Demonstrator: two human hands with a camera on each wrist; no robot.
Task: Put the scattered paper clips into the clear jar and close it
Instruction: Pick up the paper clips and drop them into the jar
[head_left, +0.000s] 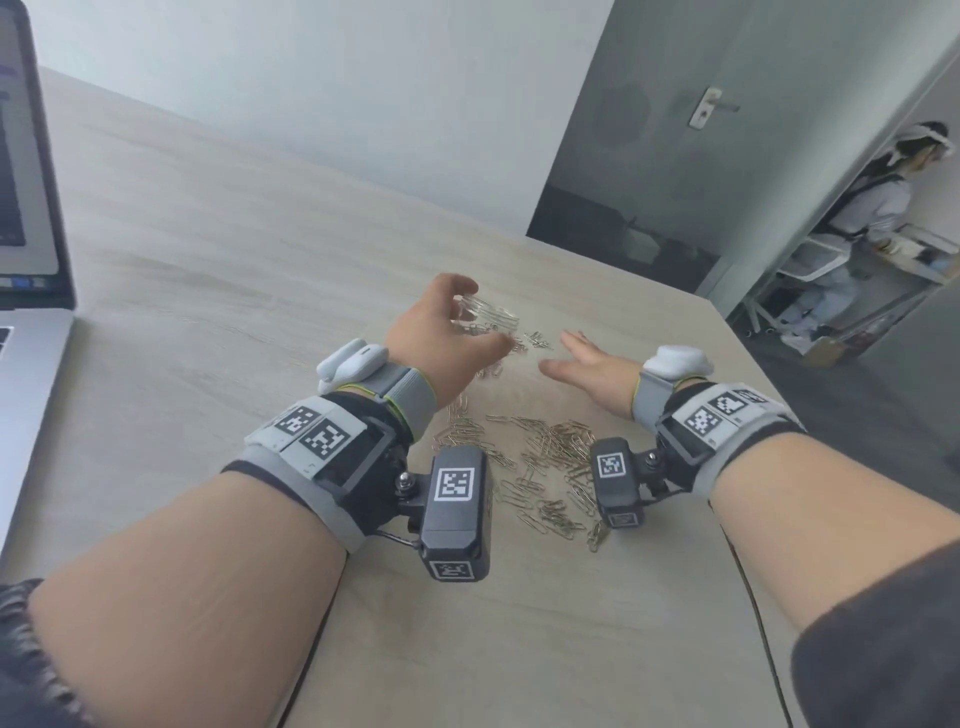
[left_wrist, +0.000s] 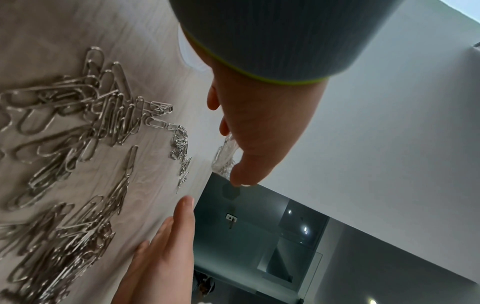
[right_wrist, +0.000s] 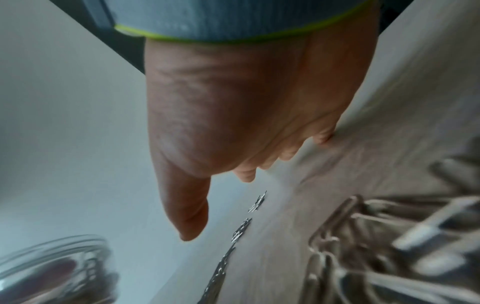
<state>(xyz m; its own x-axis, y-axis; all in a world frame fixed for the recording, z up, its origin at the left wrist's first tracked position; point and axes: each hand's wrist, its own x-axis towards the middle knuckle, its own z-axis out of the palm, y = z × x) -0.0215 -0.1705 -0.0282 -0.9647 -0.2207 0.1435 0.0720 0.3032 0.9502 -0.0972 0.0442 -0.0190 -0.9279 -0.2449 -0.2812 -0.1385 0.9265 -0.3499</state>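
Note:
My left hand (head_left: 448, 328) curls round the clear jar (head_left: 487, 312), which is tipped with its mouth toward the right, low over the table, and has some clips inside. In the left wrist view the jar (left_wrist: 225, 158) shows just past my left hand (left_wrist: 255, 131). My right hand (head_left: 584, 364) lies flat and open, fingers straight, edge on the table to the right of the jar's mouth. A few small paper clips (head_left: 535, 340) lie between jar and right hand. A big pile of silver paper clips (head_left: 553, 457) is spread nearer to me, between my wrists. The lid is not in view.
An open laptop (head_left: 31, 218) stands at the far left of the pale wooden table (head_left: 218, 218). The table's right edge (head_left: 810, 410) runs close past my right wrist. A grey door (head_left: 675, 130) and a person (head_left: 872, 208) at shelves are beyond it.

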